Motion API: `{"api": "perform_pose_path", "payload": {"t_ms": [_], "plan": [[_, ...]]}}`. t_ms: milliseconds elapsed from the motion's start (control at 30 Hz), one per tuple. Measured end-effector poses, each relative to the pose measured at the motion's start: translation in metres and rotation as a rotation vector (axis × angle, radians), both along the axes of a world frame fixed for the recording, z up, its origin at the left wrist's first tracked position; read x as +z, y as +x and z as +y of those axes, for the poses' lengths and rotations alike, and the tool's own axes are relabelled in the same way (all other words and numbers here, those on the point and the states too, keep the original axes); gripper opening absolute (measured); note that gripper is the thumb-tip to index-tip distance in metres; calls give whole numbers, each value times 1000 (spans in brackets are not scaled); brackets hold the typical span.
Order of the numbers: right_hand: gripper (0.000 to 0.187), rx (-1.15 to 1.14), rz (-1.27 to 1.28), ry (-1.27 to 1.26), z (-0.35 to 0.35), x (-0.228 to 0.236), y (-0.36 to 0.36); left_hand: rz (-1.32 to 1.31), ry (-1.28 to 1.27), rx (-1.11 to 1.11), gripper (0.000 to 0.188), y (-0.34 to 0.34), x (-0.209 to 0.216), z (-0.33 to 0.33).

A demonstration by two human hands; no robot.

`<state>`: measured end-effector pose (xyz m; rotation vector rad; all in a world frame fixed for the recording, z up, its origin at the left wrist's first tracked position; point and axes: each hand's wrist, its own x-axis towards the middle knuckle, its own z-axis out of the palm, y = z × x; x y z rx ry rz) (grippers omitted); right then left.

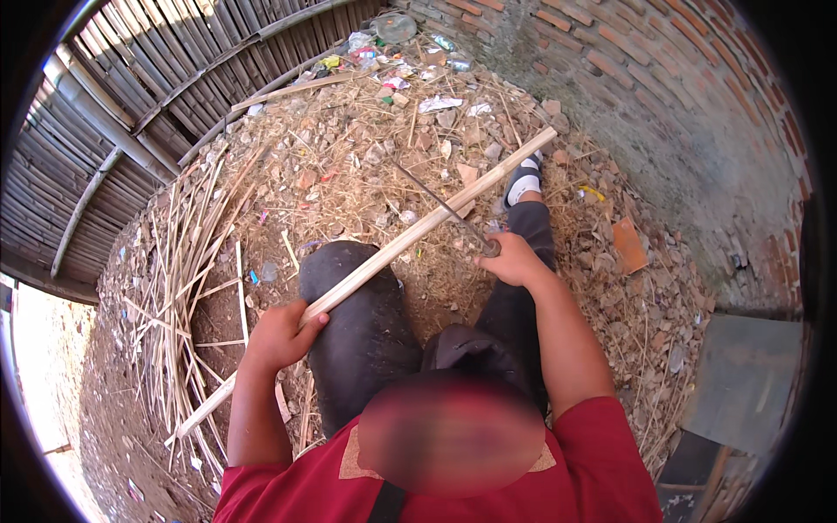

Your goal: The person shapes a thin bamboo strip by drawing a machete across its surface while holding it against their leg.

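A long, pale strip of split bamboo or wood [384, 259] slants across me, from low on my left up to near my shoe. My left hand [283, 334] is closed around its lower part, beside my left knee, thumb along the top. In my right hand [514, 259], fingers wrapped round the handle, is a knife [427, 191] with a long, narrow, dark blade. The blade crosses the strip at about mid-length and points to the far left; whether it touches or cuts the wood I cannot tell. My bent left leg [353, 349] lies under the strip.
A heap of thin split strips [179, 270] spreads over the ground on the left. Stony, straw-strewn soil [340, 174] lies ahead, with litter [397, 83] at the back. A bamboo fence [200, 70] stands left, a brick wall [645, 87] right, and a grey panel [745, 379] lower right.
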<state>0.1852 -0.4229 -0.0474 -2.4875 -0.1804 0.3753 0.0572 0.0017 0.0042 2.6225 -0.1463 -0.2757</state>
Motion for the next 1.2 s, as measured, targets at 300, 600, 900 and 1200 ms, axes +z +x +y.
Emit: {"api": "perform_pose_path", "payload": {"t_ms": [300, 600, 900, 1200], "plan": [[61, -54, 107, -3, 4, 15, -6, 37, 33, 11, 50, 2, 0, -1], [36, -62, -10, 15, 11, 35, -8, 23, -8, 25, 51, -1, -6, 4], [46, -44, -42, -50, 12, 40, -18, 8, 9, 18, 54, -6, 2, 6], [34, -40, -161, -301, 23, 97, -27, -4, -32, 34, 53, -9, 2, 2]]}}
